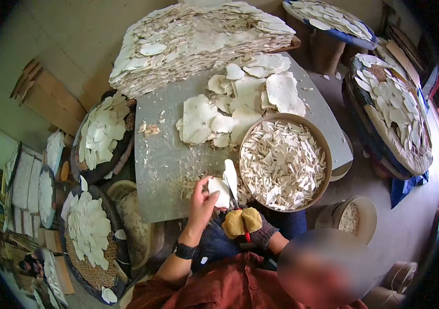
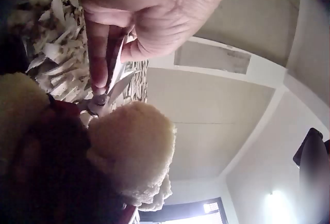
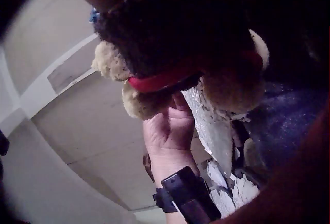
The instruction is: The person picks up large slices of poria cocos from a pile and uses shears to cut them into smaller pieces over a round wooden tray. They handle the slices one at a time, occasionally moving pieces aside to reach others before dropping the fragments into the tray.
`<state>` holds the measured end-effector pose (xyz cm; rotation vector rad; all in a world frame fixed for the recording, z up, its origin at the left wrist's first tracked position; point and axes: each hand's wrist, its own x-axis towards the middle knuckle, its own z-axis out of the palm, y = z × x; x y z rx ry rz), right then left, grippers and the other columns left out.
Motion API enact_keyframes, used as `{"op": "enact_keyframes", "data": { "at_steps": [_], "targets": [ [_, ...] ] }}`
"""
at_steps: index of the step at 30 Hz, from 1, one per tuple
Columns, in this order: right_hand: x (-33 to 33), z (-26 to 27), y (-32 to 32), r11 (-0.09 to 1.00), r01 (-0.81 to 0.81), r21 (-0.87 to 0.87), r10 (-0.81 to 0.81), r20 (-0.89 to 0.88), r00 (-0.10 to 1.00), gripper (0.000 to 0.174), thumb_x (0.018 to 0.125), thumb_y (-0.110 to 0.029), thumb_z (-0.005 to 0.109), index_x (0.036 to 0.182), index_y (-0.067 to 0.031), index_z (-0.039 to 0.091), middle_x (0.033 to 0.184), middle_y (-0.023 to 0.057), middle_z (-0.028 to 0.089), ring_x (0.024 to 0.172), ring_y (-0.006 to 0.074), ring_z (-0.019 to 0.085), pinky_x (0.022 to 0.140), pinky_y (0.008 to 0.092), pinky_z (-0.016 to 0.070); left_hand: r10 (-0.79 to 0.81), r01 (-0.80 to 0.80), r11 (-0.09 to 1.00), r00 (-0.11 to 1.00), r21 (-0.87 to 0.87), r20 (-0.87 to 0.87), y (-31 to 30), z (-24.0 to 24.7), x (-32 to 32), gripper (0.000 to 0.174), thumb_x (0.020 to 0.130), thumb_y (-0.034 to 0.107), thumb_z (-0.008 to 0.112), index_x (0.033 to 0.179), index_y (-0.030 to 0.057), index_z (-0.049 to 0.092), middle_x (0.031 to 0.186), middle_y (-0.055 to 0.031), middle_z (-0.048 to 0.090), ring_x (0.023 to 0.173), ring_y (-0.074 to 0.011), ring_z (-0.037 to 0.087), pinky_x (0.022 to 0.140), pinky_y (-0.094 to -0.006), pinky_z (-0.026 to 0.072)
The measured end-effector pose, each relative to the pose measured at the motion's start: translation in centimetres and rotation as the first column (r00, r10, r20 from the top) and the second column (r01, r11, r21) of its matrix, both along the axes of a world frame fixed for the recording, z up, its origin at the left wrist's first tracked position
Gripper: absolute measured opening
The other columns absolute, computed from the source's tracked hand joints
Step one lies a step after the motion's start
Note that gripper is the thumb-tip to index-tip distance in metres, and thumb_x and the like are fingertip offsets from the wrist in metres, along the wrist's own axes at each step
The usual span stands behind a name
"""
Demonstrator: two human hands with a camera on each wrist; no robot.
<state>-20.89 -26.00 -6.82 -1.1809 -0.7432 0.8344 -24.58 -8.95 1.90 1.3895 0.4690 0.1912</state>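
Note:
In the head view, my left hand [image 1: 200,206] pinches a thin, flat white piece [image 1: 218,194] between thumb and fingers at the table's near edge. My right hand [image 1: 267,232], in a dark knitted glove, grips red-handled scissors [image 1: 233,194]. Yellow sponge pads [image 1: 242,223] surround the handles. The blades lie across the white piece, a narrower part of it standing up beyond them. From the left wrist, the scissors' pivot [image 2: 98,100] shows close to the left fingertips, the blades parted. The right wrist view shows a red handle [image 3: 162,82] under the dark glove.
A round basin [image 1: 328,170] of cut white strips sits at the near right of the grey table [image 1: 163,180]. Behind are loose white sheets [image 1: 250,95] and a tall stack [image 1: 199,49]. A bucket [image 1: 370,221] stands right; piled round trays [image 1: 91,226] flank both sides.

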Motion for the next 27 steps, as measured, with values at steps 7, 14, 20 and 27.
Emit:
{"op": "enact_keyframes", "data": {
  "at_steps": [7, 14, 20, 27],
  "targets": [
    [1.0, 3.7, -0.8, 0.983, 0.183, -0.025, -0.098, 0.771, 0.63, 0.039, 0.067, -0.023, 0.065, 0.099, -0.0043, 0.053, 0.093, 0.014, 0.059, 0.085, 0.0361, 0.056, 0.072, 0.0378, 0.0443, 0.238, -0.249, 0.964, 0.964, 0.097, 0.117, -1.0, -2.0, -0.1, 0.046, 0.084, 0.004, 0.055, 0.126, 0.0002, 0.038, 0.089, -0.0114, 0.064, 0.076, -0.0145, 0.062, 0.064, -0.0246, 0.0507],
    [0.7, 2.2, 0.5, 0.998, 0.018, 0.06, -0.034, 0.285, 0.958, 0.031, 0.076, -0.016, 0.059, 0.104, -0.0046, 0.054, 0.102, 0.0121, 0.061, 0.094, 0.0268, 0.058, 0.082, 0.0346, 0.0472, 0.137, -0.138, 0.99, 0.984, -0.002, 0.112, 0.3, -0.4, -0.1, 0.042, 0.085, 0.0, 0.05, 0.125, -0.0044, 0.039, 0.087, -0.0131, 0.063, 0.069, -0.0177, 0.064, 0.06, -0.0259, 0.0527],
    [0.9, 1.1, 0.9, 0.966, -0.108, 0.237, 0.219, -0.517, 0.828, 0.024, 0.09, -0.015, 0.05, 0.108, -0.0001, 0.054, 0.106, 0.009, 0.059, 0.099, 0.0173, 0.057, 0.086, 0.0301, 0.0467, 0.105, -0.107, 0.994, 0.993, 0.035, 0.053, 1.9, -0.8, -0.3, 0.044, 0.085, 0.002, 0.051, 0.127, -0.0022, 0.039, 0.091, -0.0141, 0.063, 0.069, -0.0193, 0.065, 0.06, -0.0259, 0.0537],
    [0.2, 0.6, 1.2, 0.968, -0.09, 0.234, 0.215, -0.592, 0.777, 0.026, 0.088, -0.016, 0.051, 0.11, -0.0018, 0.052, 0.107, 0.0081, 0.058, 0.1, 0.0164, 0.056, 0.088, 0.0286, 0.0446, 0.117, -0.118, 0.993, 0.993, 0.012, 0.018, 2.1, -0.4, -0.9, 0.036, 0.085, 0.003, 0.051, 0.119, -0.0027, 0.043, 0.092, -0.0154, 0.062, 0.068, -0.0199, 0.064, 0.059, -0.0274, 0.0541]
  ]
}}
